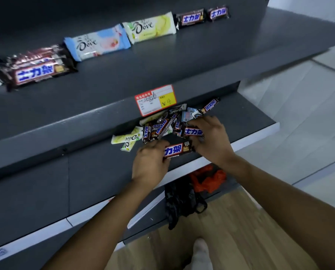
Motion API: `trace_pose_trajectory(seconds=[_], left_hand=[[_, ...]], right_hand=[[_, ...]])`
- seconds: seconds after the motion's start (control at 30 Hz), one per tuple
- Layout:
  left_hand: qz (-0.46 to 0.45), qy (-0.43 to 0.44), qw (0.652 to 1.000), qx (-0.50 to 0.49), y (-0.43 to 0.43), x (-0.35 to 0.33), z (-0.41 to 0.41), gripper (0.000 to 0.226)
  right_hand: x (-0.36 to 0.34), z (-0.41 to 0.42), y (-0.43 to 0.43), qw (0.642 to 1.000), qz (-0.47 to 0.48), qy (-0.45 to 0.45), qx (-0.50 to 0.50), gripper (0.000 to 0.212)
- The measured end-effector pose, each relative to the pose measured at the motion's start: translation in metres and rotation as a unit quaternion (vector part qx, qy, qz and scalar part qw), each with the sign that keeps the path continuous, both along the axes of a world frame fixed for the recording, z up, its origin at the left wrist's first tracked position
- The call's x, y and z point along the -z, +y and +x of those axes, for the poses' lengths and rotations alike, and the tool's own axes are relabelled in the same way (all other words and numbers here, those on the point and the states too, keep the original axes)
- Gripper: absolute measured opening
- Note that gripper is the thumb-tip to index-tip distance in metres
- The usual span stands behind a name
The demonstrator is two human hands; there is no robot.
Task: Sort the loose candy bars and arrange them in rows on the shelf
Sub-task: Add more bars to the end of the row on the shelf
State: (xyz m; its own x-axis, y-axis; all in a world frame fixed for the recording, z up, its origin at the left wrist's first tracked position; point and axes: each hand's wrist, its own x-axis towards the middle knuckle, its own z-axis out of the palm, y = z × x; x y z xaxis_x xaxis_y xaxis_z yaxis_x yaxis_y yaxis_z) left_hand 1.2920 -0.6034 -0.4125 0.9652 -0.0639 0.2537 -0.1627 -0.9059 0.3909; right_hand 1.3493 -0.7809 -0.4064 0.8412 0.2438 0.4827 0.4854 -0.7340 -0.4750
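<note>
Loose candy bars (162,128) lie heaped on the lower shelf (242,117).

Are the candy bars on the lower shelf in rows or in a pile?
Loose pile: candy bars overlap at mixed angles on lower shelf. Left hand grips front bar, right hand rear bar.

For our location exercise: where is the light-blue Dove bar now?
Head view, upper shelf, left of centre: the light-blue Dove bar lies between the Snickers stack on its left and the yellow-green Dove bar on its right.

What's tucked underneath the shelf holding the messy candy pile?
A crumpled orange bag and a black bag sit below that shelf. Whatever lies farther back is covered by the shelf itself.
</note>
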Motion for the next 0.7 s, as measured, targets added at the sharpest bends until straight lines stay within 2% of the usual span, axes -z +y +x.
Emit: trace_pose_trajectory(seconds=[0.23,0.43,0.7], left_hand=[[0.012,-0.068,0.998,0.011,0.024,-0.047,-0.034,0.040],[0.025,-0.133,0.990,0.035,0.040,-0.087,-0.051,0.040],[0.043,-0.160,0.986,0.033,0.056,-0.127,-0.061,0.037]], right_hand=[[-0.045,-0.036,0.008,0.999,0.013,-0.043,-0.024,0.042],[-0.086,-0.051,0.013,0.995,0.049,-0.081,-0.029,0.039],[-0.125,-0.050,0.024,0.989,0.037,-0.143,-0.027,0.036]])
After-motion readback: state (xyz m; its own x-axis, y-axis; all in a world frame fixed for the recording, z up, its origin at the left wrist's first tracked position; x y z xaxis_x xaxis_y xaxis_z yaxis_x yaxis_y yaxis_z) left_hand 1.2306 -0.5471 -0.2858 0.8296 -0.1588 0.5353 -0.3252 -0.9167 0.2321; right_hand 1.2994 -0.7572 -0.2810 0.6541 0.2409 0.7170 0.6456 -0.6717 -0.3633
